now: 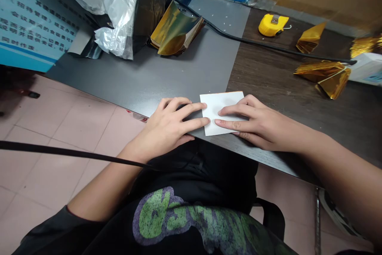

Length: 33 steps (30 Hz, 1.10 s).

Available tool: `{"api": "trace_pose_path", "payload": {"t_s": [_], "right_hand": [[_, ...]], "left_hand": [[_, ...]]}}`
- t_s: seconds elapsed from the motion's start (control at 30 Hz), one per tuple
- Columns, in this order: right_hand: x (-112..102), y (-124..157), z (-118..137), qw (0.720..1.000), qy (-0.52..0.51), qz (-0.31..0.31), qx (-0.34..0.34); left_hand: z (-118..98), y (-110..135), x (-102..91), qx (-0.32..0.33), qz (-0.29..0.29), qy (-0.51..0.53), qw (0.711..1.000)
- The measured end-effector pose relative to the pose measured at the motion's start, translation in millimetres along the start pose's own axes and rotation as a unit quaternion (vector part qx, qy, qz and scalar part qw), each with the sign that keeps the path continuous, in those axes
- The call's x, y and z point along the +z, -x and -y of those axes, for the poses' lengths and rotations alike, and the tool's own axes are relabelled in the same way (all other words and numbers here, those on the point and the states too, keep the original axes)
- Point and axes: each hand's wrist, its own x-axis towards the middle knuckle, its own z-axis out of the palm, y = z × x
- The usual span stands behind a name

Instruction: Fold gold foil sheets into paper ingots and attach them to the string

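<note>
A small white sheet of paper (221,104) lies flat at the front edge of the desk, with a thin orange line along its far edge. Two fingertips of my left hand (176,121) rest on the sheet's left side, the fingers stretched out. My right hand (253,123) lies over the right side of the sheet, fingers extended and tips pressing near its middle. One of its lower fingers is partly under or beside the near right corner; I cannot tell which. Neither hand grips anything.
Behind the sheet stands a stack of gold foil paper (179,28). A black cable (256,43) crosses the desk (167,76). Further right are a yellow tape measure (272,25), a folded gold piece (310,39) and a tied gold foil bundle (325,75). Plastic bags (119,8) stand at the left.
</note>
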Motion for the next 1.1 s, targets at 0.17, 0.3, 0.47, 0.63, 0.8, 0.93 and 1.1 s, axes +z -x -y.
{"api": "trace_pose_path", "payload": {"t_s": [0.17, 0.3, 0.47, 0.63, 0.8, 0.93, 1.1], "right_hand": [[-0.7, 0.4, -1.1, 1.0, -0.009, 0.004, -0.003], [-1.4, 1.3, -1.4, 1.0, -0.013, 0.013, 0.007], [-0.9, 1.3, -1.0, 1.0, -0.018, 0.009, 0.008], [0.2, 0.8, -1.4, 1.0, -0.022, -0.006, -0.003], [-0.3, 1.6, -1.5, 1.0, -0.019, 0.004, 0.009], [-1.5, 1.6, 0.0, 1.0, -0.009, 0.008, 0.009], [-1.8, 1.0, 0.9, 1.0, 0.003, 0.004, -0.004]], "left_hand": [[0.5, 0.8, 1.3, -0.001, -0.002, 0.004, 1.0], [0.6, 1.0, 2.0, 0.0, -0.004, 0.006, 1.0], [0.4, 1.2, 2.0, 0.0, -0.007, 0.006, 1.0], [0.2, 1.0, 0.9, 0.0, -0.003, 0.005, 1.0], [0.2, 0.8, 0.7, 0.002, -0.006, 0.006, 1.0], [1.0, 1.3, 1.3, 0.005, -0.007, 0.01, 1.0], [1.6, 1.4, 2.0, 0.008, -0.007, 0.009, 1.0]]}}
